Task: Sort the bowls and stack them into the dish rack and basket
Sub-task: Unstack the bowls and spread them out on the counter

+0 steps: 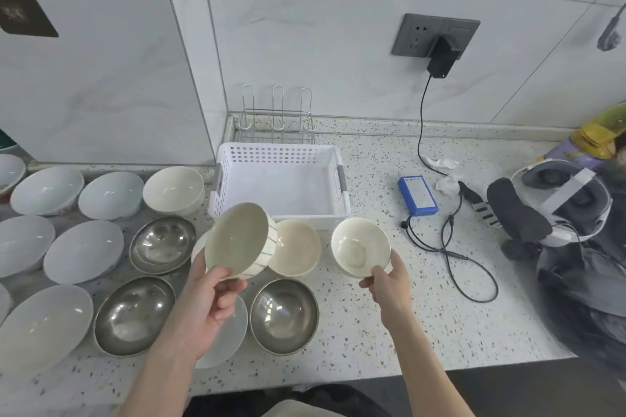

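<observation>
My left hand (pixel 206 301) grips a cream bowl with thin green stripes (pixel 237 240) by its near rim and holds it tilted above the counter. My right hand (pixel 389 281) pinches the near rim of a smaller cream bowl (pixel 359 245). Between them a third cream bowl (pixel 294 247) sits on the counter. The white perforated basket (pixel 281 159) stands just behind, with nothing in it. A wire dish rack (pixel 276 118) stands behind the basket in the corner. Several white bowls (pixel 83 250) and three steel bowls (pixel 284 315) cover the counter to the left.
A blue battery pack (pixel 418 195) with a black cable (pixel 450 247) lies right of the basket. A charger (pixel 440 57) is plugged into the wall socket. A headset (pixel 555 203) and dark bags sit at the right edge. The counter's front edge (pixel 338 379) runs below my arms.
</observation>
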